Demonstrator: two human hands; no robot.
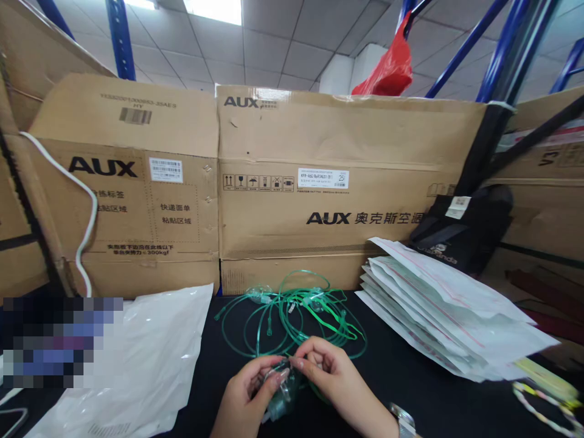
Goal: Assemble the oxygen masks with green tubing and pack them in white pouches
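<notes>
My left hand is closed around a clear green plastic face mask, low in the middle of the view. At the mask's upper edge, the thumb and index finger of my right hand are pinched together. Whatever small part lies between those fingertips is too small to make out. Just beyond both hands, a loose coil of thin green tubing is spread on the black table. A bright green elastic strap and more clear plastic pieces lie among the loops.
White plastic mailing bags are stacked at the right, and another white bag lies flat at the left. Large cardboard boxes wall off the back. A black bag leans behind the stack; a beaded bracelet sits at the right edge.
</notes>
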